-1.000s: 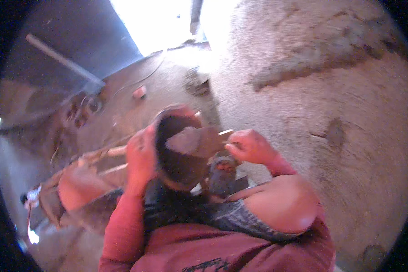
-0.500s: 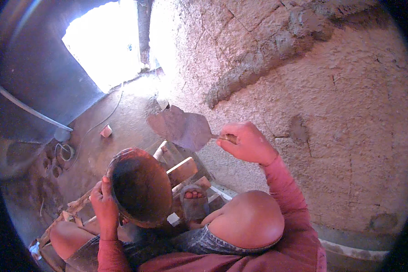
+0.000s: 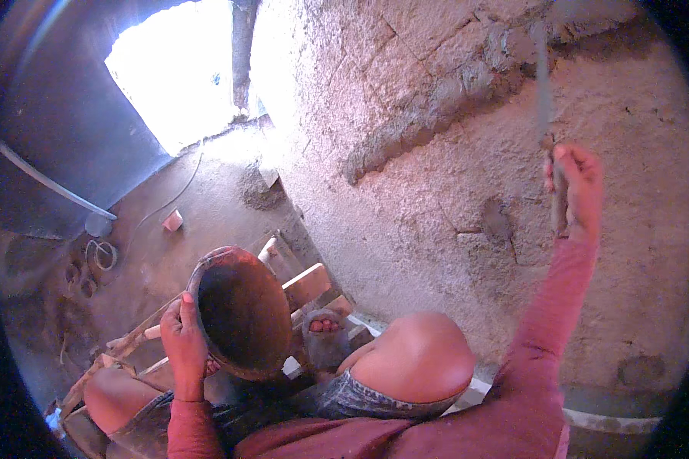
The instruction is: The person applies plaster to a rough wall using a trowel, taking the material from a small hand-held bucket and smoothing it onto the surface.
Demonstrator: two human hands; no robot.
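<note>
My left hand (image 3: 184, 338) grips the rim of a dark round basin (image 3: 249, 321), tilted so its inside faces me; the dark interior makes its contents hard to tell. My right hand (image 3: 580, 191) is raised at the right, wrapped round the handle of a trowel (image 3: 543, 88). Its blade shows edge-on as a thin grey strip pointing up. Behind the blade, a raised band of wet mortar (image 3: 429, 115) runs diagonally across the rough wall (image 3: 413, 206). Whether the blade touches that mortar I cannot tell.
Below my legs is a wooden frame of planks (image 3: 308, 284), where my sandalled foot (image 3: 326, 336) rests. On the floor lie a small pinkish block or cup (image 3: 173, 220), a thin cable (image 3: 195, 177) and a mortar heap (image 3: 262, 190). A bright opening (image 3: 176, 76) stands at upper left.
My right hand has swung up and to the right with the trowel, whose blade has turned from broadside to edge-on. The basin in my left hand has barely shifted.
</note>
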